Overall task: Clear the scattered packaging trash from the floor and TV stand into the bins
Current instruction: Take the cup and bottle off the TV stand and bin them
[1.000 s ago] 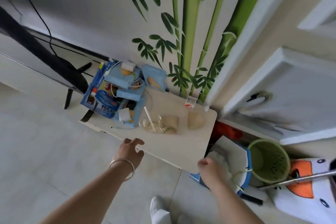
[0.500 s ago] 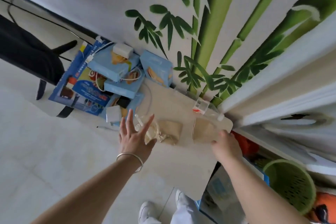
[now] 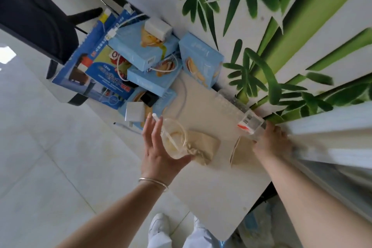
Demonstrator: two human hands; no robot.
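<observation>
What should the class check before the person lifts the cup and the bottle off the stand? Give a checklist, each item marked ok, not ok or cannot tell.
1. Left hand wraps the cup: ok, fingers and thumb curl round it.
2. Straw sits inside the cup: ok.
3. Right hand holds the bottle: cannot tell, it touches the bottle's end, fingers blurred.
4. Brown bag free of the cup: not ok, it touches the cup.
5. Bin in view: not ok.
6. Cable clear of the cup: cannot tell.
</observation>
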